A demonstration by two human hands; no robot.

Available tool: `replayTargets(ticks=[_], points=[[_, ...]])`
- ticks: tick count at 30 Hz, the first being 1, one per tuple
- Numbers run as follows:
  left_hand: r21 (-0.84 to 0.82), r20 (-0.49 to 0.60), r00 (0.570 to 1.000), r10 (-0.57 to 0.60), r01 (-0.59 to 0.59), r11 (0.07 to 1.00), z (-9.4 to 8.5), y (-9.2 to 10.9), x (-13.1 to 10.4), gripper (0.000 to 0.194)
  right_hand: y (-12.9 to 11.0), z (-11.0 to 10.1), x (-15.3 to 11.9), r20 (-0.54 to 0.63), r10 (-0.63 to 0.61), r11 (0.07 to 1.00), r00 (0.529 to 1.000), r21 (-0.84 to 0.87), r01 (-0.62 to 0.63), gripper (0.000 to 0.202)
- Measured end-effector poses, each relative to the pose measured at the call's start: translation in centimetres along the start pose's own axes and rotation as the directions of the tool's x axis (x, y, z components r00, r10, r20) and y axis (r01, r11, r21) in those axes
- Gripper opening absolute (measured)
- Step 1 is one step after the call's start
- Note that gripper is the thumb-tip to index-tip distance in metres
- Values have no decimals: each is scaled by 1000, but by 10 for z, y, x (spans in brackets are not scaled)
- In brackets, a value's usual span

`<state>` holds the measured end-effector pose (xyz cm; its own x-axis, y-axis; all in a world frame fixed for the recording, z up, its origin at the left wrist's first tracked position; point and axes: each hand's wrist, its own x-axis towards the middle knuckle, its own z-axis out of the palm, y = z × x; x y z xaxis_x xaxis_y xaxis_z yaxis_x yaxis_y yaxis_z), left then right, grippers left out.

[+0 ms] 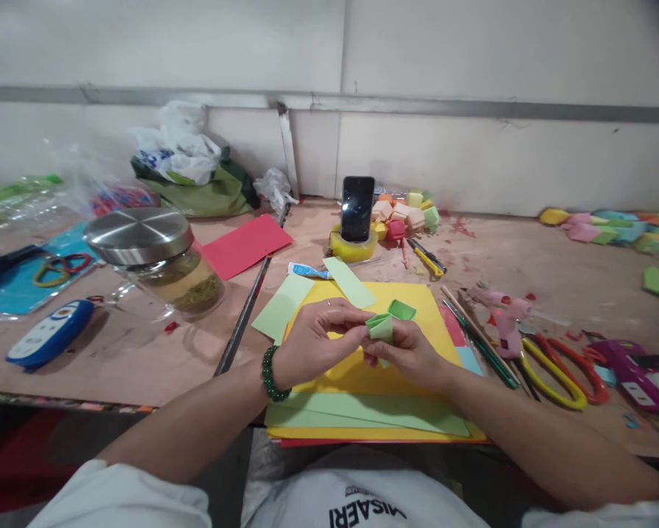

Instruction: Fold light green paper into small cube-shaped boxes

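Note:
A small folded piece of light green paper (381,328) is pinched between my two hands over a stack of yellow paper (329,375). My left hand (323,339), with a dark green bead bracelet at the wrist, grips its left side with thumb and fingers. My right hand (414,355) closes on its right side, and part of the paper is hidden behind the fingers. Light green strips (349,283) lie at the stack's far edge, partly off it. Longer light green sheets (362,414) lie along its near edge.
A phone (357,208) stands on a yellow tape roll (354,244), with folded paper shapes (412,214) behind. To the right lie a pink glue gun (506,317) and scissors (561,374). On the left are a glass jar (180,282), red paper (246,246) and a blue remote-like object (54,334).

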<state>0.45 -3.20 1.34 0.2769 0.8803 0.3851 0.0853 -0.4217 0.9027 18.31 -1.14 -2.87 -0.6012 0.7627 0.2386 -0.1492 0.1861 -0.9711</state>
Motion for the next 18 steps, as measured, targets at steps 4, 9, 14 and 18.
replayTargets(ticks=[4,9,14,18], points=[[94,11,1000,-22,21,995,-2,0,1,16,1,0,-1,12,33,998,999,-57,-32,26],[265,-28,993,111,-100,959,-1,-1,-1,17,3,2,-3,-4,-6,988,1000,-154,6,27],[311,-36,983,179,-159,937,2,-3,-1,18,2,1,-1,-13,-19,969,1000,-246,16,31],[228,21,999,47,-51,972,2,-6,0,16,0,0,-1,1,-16,961,1000,-275,16,33]])
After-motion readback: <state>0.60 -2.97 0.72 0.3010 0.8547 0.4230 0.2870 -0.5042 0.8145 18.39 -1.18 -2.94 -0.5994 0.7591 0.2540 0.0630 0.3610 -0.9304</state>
